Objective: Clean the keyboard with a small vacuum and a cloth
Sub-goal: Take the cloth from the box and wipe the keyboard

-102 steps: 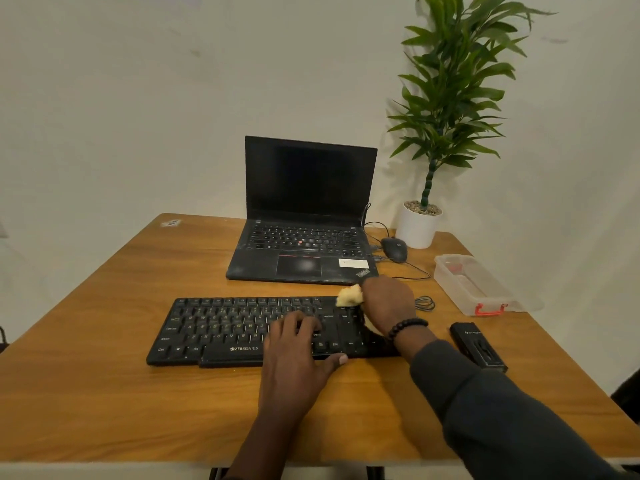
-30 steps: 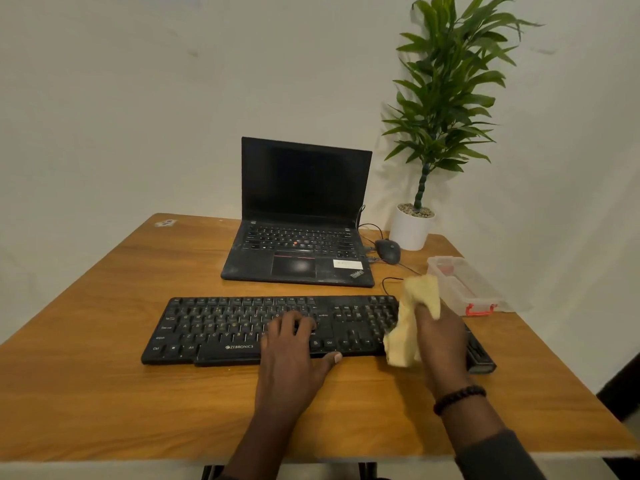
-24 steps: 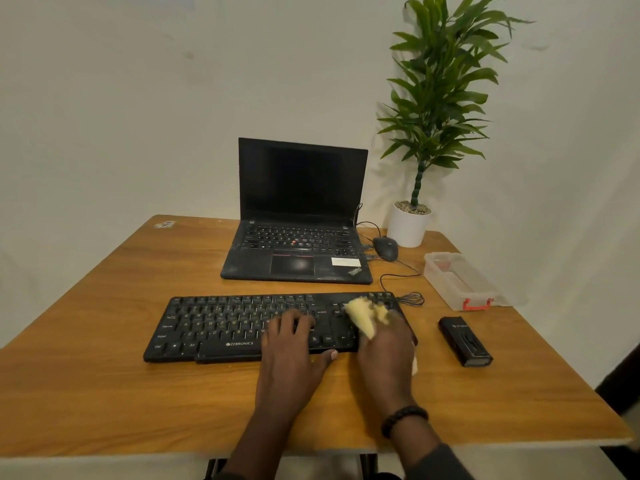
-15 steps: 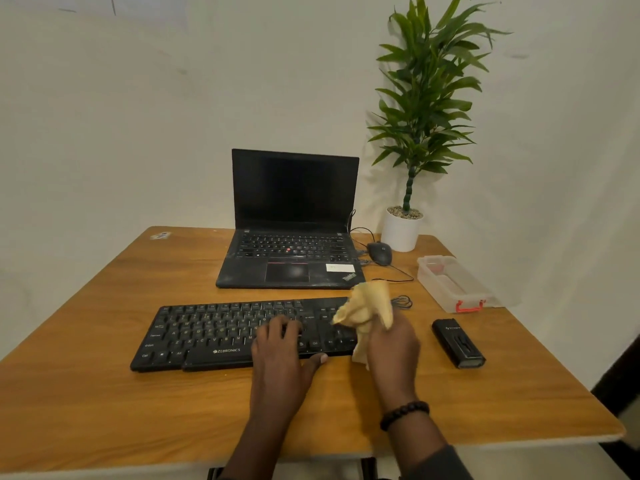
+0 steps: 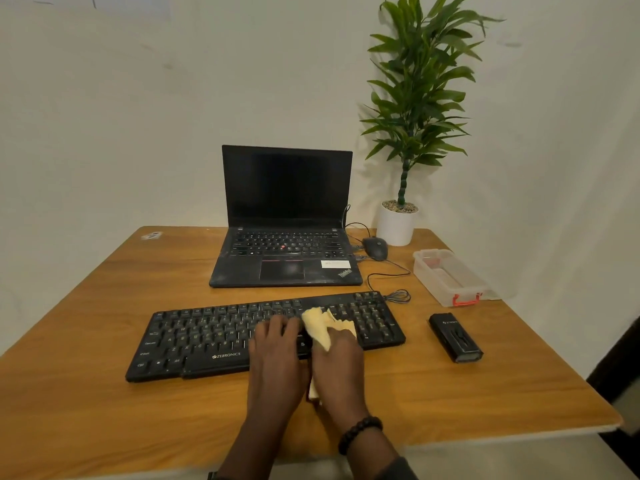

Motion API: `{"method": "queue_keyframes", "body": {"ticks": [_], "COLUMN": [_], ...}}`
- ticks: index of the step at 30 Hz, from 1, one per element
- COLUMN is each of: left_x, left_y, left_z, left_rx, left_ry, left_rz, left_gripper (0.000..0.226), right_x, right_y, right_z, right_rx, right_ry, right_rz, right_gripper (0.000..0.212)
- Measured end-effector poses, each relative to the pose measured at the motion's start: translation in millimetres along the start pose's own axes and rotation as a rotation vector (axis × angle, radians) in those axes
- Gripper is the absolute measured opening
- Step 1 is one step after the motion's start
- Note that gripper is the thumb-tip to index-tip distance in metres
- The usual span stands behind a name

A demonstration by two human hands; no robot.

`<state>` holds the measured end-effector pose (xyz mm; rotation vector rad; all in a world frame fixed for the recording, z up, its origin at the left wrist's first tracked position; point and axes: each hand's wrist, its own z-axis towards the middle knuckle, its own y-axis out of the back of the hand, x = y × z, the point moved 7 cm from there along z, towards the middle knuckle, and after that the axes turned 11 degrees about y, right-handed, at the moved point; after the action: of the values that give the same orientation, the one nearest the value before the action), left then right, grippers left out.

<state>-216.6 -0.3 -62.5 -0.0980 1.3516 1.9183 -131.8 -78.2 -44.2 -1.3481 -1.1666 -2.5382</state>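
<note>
Low in the frame's centre, our left hand (image 5: 277,355) lies flat steadying the keyboard (image 5: 221,336) while our right hand (image 5: 337,365) grips the cloth (image 5: 320,327); we should wipe lightly along rows.

I had a single head view, which looked forward and down across the table (image 5: 104,393) toward the wall. It sat close above the hands at lower centre; the laptop (image 5: 286,220) filled mid-frame.
</note>
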Motion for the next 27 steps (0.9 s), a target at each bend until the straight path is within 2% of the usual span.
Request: {"method": "queue_keyframes", "body": {"ticks": [2, 3, 5, 7, 8, 11, 13, 16, 18, 21, 25, 27], "left_x": [0.6, 0.9, -0.2, -3.5, -5.1, -7.1, -5.1, 12.5, 36.8, 69.8, 73.2, 70.4], "left_y": [-0.1, -1.1, -1.9, -3.0, -3.9, -4.5, -0.4, 13.2, 27.8, 46.5, 47.3, 44.8], "left_z": [0.5, 0.9, 1.0, -0.5, -0.9, -2.4, -3.1, -2.9, -0.4, 1.3, 0.2, 1.2], "left_rx": [0.027, 0.040, 0.042, 0.048, 0.058, 0.072, 0.080, 0.113, 0.097, 0.030, 0.000, 0.005], "left_ry": [0.009, 0.017, 0.011, -0.015, -0.028, -0.061, -0.065, -0.038, -0.017, -0.051, -0.070, -0.063], "left_rz": [0.000, -0.002, -0.010, -0.002, 0.000, -0.020, -0.084, -0.117, -0.065, 0.054, 0.101, 0.112], "left_gripper": [0.050, 0.053, 0.058, 0.059, 0.059, 0.053, 0.050, 0.059, 0.065, 0.070, 0.069, 0.070], "right_x": [-16.5, -24.7, -35.4, -37.8, -34.7, -21.2, -20.4, -34.5, -46.1, -49.2, -27.2, -7.2], "right_y": [20.3, 35.5, 62.2, 72.9, 69.4, 29.7, 16.5, 35.3, 53.6, 63.7, 37.6, 22.8], "right_z": [6.8, 10.2, 14.4, 14.2, 13.3, 7.9, 6.8, 14.5, 19.2, 23.5, 11.2, -0.5], "right_rx": [-0.142, -0.241, -0.403, -0.450, -0.409, -0.087, -0.006, -0.107, -0.213, -0.231, -0.045, -0.032], "right_ry": [-0.111, -0.149, -0.180, -0.163, -0.144, -0.010, 0.015, -0.151, -0.201, -0.162, -0.059, 0.020], "right_rz": [0.161, 0.153, 0.057, -0.068, -0.112, -0.278, -0.253, 0.059, 0.136, 0.007, -0.314, -0.437], "right_gripper": [0.018, 0.019, 0.022, 0.027, 0.030, 0.040, 0.042, 0.031, 0.024, 0.026, 0.033, 0.030]}}
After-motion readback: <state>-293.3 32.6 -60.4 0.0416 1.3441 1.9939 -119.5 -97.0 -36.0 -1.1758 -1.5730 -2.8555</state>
